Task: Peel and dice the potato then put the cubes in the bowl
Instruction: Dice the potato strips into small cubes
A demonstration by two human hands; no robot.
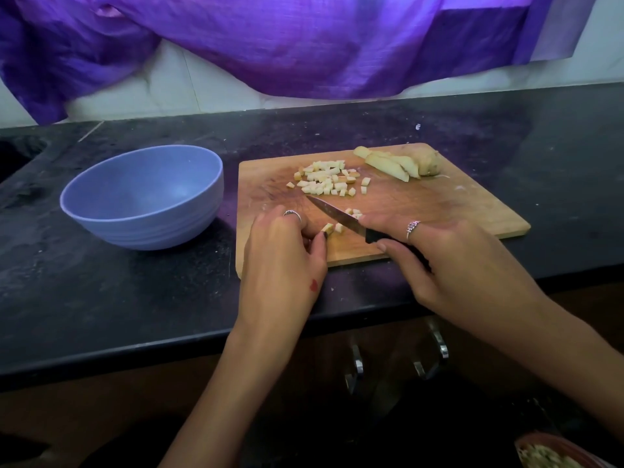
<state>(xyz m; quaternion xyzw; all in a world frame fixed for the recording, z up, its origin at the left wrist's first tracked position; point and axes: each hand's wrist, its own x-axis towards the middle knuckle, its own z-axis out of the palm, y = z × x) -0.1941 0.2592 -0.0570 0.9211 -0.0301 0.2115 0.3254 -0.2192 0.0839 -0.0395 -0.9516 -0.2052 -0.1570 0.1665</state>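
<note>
Two hands worked over the wooden cutting board (439, 211) on our dark countertop (135, 298). Much of the knife (341, 216) handle was buried in our right hand (462, 265), whose fingers curled round it, forefinger laid forward toward the blade; the blade pointed up and left across the board. Our left hand (283, 251) hid most of the potato strip (327, 228) it pinched between thumb and curled fingers, so that only the pale cut end showed, just beside the blade. How long the strip ran under the fingers we could not tell. Diced cubes (326, 180) lay scattered mid-board, small, pale yellow, some with brownish faces; a few more sat against the blade near the right forefinger. Uncut potato wedges (398, 163) rested at the far edge, cream-fleshed. We saw the blue bowl (141, 197) left of the board, apart from it. A reddish dish (560, 454) was cropped at the lower right corner, its contents blurred.
</note>
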